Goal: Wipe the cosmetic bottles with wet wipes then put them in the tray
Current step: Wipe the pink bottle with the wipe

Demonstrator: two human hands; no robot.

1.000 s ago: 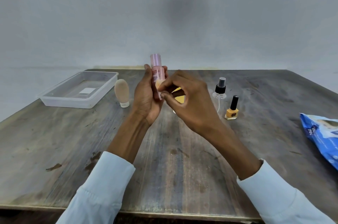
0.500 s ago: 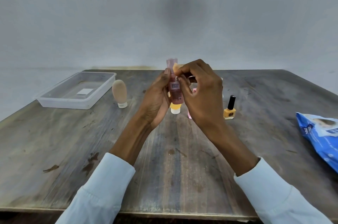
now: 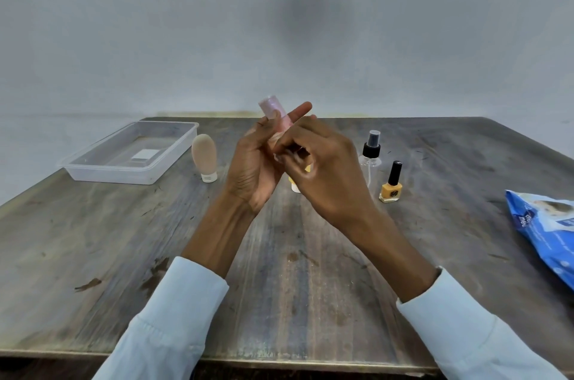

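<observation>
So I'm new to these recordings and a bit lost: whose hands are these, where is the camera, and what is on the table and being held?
There is no machine here. A person wears a wide-angle camera on their head, looking down at their own two hands over a wooden table.

The left hand holds a pink bottle tilted; the right hand works at it with curled fingers. Whether it holds a wipe is unclear.

On the table: a clear plastic tray far left, a beige tube standing on its cap, a clear spray bottle, a yellow nail polish, and a blue wipes pack at the right edge. A yellow item is mostly hidden behind the hands.
</observation>
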